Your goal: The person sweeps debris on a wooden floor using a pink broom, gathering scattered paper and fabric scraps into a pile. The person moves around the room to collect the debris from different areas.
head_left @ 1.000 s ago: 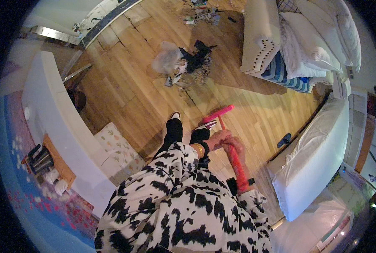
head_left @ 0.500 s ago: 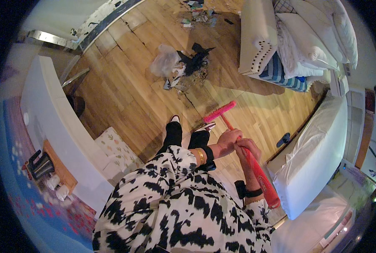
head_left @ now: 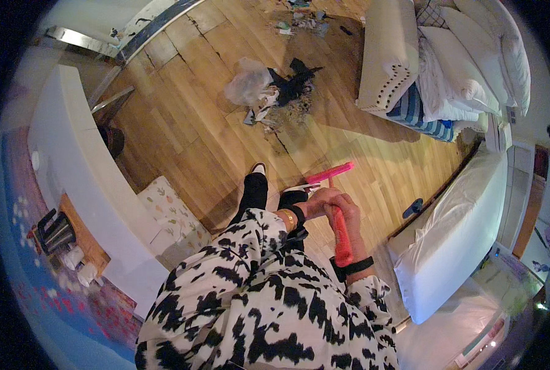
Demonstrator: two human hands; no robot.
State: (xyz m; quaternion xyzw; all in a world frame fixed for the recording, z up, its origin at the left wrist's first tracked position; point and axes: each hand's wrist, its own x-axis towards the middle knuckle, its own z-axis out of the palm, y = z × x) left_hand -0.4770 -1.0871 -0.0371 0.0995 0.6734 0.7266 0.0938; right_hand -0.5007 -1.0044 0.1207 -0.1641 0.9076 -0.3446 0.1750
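Both hands are closed on the red handle of a broom (head_left: pixel 343 237) with a long pink head (head_left: pixel 330 172). My left hand (head_left: pixel 318 201) grips it just above the head end. Pressed right against it, my right hand (head_left: pixel 347 214) wraps the handle a little nearer to me. The handle's thick end points back toward my right forearm. The head is over the wooden floor, just ahead of my right shoe. Farther off lies a heap of litter (head_left: pixel 264 105), with a clear plastic bag (head_left: pixel 248 82) and black scraps (head_left: pixel 296 81) in it.
More litter (head_left: pixel 303 23) is scattered at the far end. A padded sofa (head_left: pixel 387 55) with cushions stands at the far right, and a white-covered mattress (head_left: pixel 451 234) nearer. To the left are a white counter (head_left: pixel 81 160) and a patterned box (head_left: pixel 170 206). A dark slipper (head_left: pixel 412 208) lies by the mattress.
The broom has swung: its thick handle end has come left and closer to my hands, and its head has turned flatter across. My right hand has shifted left with it.
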